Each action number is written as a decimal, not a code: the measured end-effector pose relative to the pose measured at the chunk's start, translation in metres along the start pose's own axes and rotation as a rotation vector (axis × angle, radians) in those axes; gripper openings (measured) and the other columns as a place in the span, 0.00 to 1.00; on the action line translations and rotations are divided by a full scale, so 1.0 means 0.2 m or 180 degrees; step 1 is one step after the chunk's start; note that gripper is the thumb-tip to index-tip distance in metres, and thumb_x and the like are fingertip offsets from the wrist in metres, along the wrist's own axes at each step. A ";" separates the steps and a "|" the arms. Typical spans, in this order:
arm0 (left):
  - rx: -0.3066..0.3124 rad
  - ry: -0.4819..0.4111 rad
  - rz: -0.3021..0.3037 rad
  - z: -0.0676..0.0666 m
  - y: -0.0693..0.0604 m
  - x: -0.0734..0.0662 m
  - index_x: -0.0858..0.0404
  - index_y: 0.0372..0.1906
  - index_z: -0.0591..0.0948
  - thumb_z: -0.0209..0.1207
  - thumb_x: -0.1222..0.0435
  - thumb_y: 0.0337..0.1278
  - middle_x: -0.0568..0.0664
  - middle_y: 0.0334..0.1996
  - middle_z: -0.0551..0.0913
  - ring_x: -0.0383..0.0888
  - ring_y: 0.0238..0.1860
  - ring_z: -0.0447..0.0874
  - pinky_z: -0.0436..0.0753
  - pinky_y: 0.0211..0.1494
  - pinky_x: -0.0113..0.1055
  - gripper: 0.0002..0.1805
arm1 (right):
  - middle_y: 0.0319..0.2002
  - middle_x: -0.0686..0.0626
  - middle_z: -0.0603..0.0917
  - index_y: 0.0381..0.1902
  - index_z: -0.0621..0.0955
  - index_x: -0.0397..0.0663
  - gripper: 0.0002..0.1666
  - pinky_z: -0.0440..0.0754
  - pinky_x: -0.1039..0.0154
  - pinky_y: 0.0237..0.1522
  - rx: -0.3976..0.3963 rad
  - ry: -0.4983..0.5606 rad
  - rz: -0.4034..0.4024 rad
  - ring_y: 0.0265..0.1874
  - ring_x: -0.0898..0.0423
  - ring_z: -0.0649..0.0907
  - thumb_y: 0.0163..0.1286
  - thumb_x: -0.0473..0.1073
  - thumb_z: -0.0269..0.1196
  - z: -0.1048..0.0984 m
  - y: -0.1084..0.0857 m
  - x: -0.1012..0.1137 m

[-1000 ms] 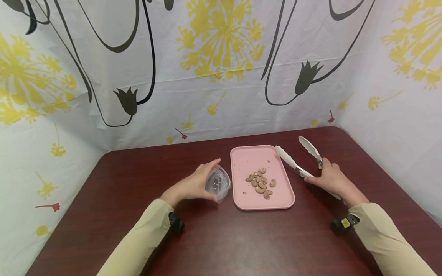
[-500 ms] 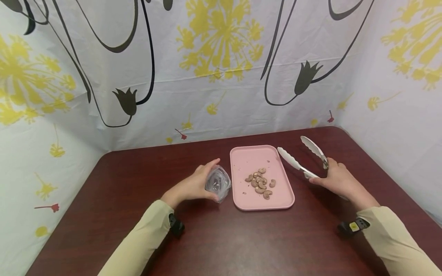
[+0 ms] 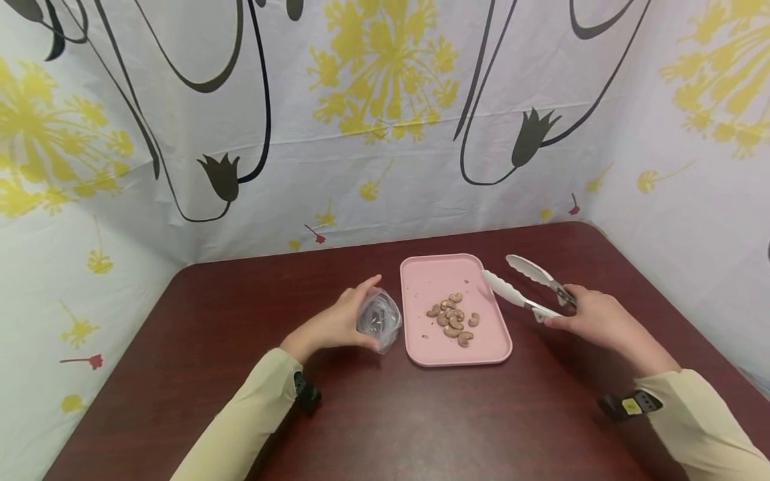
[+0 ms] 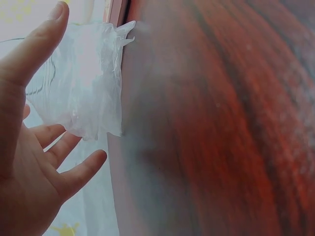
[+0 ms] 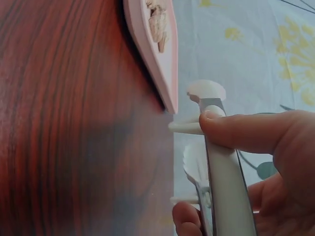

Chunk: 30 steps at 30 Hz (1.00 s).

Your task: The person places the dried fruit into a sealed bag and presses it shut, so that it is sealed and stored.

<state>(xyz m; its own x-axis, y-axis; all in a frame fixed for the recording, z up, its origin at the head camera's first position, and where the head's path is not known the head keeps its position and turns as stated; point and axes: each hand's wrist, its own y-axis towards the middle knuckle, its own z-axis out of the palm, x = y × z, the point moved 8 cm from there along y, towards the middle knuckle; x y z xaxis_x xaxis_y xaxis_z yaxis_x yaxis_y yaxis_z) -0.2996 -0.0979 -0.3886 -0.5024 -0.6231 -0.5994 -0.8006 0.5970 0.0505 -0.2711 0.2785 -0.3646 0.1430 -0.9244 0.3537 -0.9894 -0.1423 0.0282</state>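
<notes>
A crumpled clear plastic bag [image 3: 382, 322] stands on the table left of the tray, its mouth upward. Thumb and fingers of my left hand [image 3: 337, 324] curve round its left side; the left wrist view shows the bag [image 4: 88, 78] between the thumb and spread fingers. My right hand [image 3: 601, 324] grips white-tipped tongs [image 3: 508, 288], thumb on one arm and fingers on the other, as the right wrist view shows. The tong arms stand apart, with nothing between the scalloped tips. Several cashews [image 3: 452, 322] lie heaped on a pink tray [image 3: 421, 275].
The dark red-brown wooden table [image 3: 433, 421] runs back to a white cloth [image 3: 283, 194] with yellow flowers and dark stems, which also hangs along both sides. Small crumbs lie on the tray. One tong tip is close to the tray's right rim.
My right hand has moved right and a little toward me with the tongs. Their tips have come closer together and nearer to me. The left hand and the bag have barely moved.
</notes>
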 end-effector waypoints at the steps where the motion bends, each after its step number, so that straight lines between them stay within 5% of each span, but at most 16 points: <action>1: -0.0006 -0.0005 -0.0008 0.00 0.00 0.00 0.53 0.76 0.45 0.79 0.54 0.28 0.50 0.68 0.67 0.48 0.64 0.62 0.70 0.64 0.46 0.68 | 0.24 0.48 0.77 0.48 0.73 0.30 0.38 0.73 0.51 0.31 0.0002 -0.0034 -0.0026 0.26 0.48 0.76 0.52 0.56 0.71 -0.01 -0.01 0.01; 6: -0.0036 0.0001 -0.0032 -0.01 0.00 0.00 0.52 0.76 0.46 0.79 0.54 0.28 0.50 0.67 0.67 0.48 0.64 0.63 0.70 0.63 0.46 0.68 | 0.18 0.56 0.75 0.53 0.75 0.33 0.40 0.69 0.59 0.29 0.0029 -0.0183 -0.0077 0.24 0.54 0.73 0.52 0.57 0.70 -0.04 -0.05 0.04; 12: -0.0027 -0.0014 -0.0030 -0.01 0.00 0.00 0.53 0.76 0.46 0.79 0.55 0.29 0.50 0.67 0.67 0.48 0.64 0.63 0.70 0.64 0.46 0.68 | 0.15 0.57 0.77 0.59 0.72 0.28 0.49 0.72 0.56 0.31 0.0131 -0.0300 -0.0021 0.26 0.52 0.76 0.51 0.59 0.71 -0.06 -0.09 0.06; 30: -0.0028 -0.0038 -0.0048 0.00 -0.01 0.01 0.51 0.75 0.47 0.79 0.54 0.28 0.50 0.68 0.67 0.48 0.64 0.62 0.69 0.64 0.47 0.68 | 0.24 0.57 0.83 0.55 0.80 0.40 0.39 0.70 0.61 0.29 0.0377 -0.0360 -0.0286 0.27 0.56 0.75 0.46 0.54 0.73 -0.08 -0.14 0.15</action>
<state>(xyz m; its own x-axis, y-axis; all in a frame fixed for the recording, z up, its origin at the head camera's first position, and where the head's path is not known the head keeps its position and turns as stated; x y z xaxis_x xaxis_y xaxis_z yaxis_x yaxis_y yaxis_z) -0.2995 -0.0998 -0.3890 -0.4863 -0.6260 -0.6096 -0.8111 0.5830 0.0483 -0.2387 0.2616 -0.3399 0.2390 -0.9391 0.2470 -0.9638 -0.2605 -0.0577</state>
